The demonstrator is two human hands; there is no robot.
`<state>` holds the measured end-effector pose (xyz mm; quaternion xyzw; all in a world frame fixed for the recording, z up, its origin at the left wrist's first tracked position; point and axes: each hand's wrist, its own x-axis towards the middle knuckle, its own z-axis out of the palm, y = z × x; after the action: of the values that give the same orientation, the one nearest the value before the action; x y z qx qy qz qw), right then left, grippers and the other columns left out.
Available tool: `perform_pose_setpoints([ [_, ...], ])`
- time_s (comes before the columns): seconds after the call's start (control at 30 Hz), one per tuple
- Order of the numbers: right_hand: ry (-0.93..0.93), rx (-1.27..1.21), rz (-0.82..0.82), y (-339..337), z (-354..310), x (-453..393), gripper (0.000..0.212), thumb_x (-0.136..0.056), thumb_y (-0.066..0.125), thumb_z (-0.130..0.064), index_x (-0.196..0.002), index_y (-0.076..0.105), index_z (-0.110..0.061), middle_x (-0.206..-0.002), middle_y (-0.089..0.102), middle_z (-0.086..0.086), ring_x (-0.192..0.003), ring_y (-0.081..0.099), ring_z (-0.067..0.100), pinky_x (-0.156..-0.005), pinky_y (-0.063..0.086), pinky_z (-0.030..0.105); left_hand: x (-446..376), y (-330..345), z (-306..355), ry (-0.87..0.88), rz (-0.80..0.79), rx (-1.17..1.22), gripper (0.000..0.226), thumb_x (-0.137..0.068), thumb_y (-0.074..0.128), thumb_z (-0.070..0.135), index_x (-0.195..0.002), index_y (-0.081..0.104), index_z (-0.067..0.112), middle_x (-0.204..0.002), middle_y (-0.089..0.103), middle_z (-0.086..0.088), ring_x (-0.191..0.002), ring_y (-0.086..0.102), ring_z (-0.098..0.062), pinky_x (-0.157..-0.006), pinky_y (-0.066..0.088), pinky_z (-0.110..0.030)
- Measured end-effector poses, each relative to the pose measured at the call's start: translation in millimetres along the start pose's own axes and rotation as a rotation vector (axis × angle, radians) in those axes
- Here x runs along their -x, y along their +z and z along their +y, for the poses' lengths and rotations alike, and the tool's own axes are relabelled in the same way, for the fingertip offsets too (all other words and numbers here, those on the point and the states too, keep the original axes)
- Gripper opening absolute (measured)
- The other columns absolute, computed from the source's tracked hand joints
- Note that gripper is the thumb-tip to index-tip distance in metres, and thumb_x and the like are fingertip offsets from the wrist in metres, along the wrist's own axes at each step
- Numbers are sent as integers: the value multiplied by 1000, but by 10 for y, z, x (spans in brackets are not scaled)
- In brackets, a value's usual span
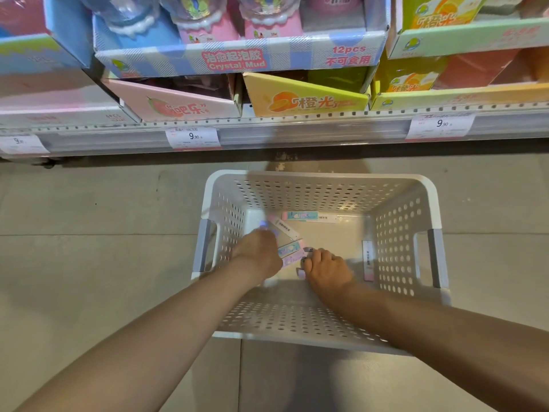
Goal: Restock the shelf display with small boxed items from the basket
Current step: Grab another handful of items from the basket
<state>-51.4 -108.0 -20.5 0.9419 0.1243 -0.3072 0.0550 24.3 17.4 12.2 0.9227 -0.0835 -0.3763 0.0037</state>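
A white perforated basket (pixel 320 337) stands on the floor below the shelf. Both my hands reach down inside it. My left hand (pixel 258 253) grips a bunch of small slim pastel boxes (pixel 289 248) near the basket's left wall. My right hand (pixel 325 267) is close beside them with its fingers curled, and whether it holds a box is hidden. One pastel box (pixel 309 216) lies flat at the far end of the basket floor. Another box (pixel 367 261) leans against the right wall.
The shelf edge (pixel 267 132) with 9.90 price tags (pixel 192 137) runs across above the basket. On it stand a pink display carton (pixel 178 104), a yellow-orange one (pixel 300 98) and a blue Crystal Mud tray (pixel 237 58). Grey floor tiles surround the basket.
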Motion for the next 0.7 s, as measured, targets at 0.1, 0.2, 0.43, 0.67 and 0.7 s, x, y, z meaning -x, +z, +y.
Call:
perform_pose_setpoints([
  [0.1,-58,51,-47,-5,20,-16,41,-94,40,-10,-131,26,1,-132,39,28,-119,42,38,-95,39,40,-27,8,105,177,77,-33,30,-90,51,15,-117,50,2,-122,56,-16,-109,57,-32,-83,46,-35],
  [0.2,-110,64,-67,-19,44,-9,39,-95,39,-15,-130,29,1,-130,43,27,-116,46,39,-94,39,41,-27,116,176,257,53,-35,39,-90,56,25,-122,46,4,-128,51,-15,-113,54,-31,-84,46,-36],
  [0.43,-209,-49,-145,-130,182,87,38,-99,28,-23,-130,36,-1,-131,47,20,-118,48,33,-94,40,38,-6,182,248,264,49,-215,45,-88,58,24,-123,42,1,-122,55,-17,-106,59,-34,-73,45,-34],
  [0.67,-137,-181,-201,-237,218,-35,35,-99,32,-24,-120,52,-5,-112,58,14,-110,56,28,-88,45,33,20,236,189,266,11,-313,26,-90,44,4,-113,57,3,-117,63,-16,-108,59,-31,-83,46,-34],
  [0.7,-114,-242,-163,-238,225,-27,30,-98,35,-21,-117,53,-7,-106,58,13,-107,58,29,-83,46,34,16,240,169,236,23,-261,27,-92,42,6,-115,56,3,-119,62,-17,-110,58,-31,-87,46,-34],
])
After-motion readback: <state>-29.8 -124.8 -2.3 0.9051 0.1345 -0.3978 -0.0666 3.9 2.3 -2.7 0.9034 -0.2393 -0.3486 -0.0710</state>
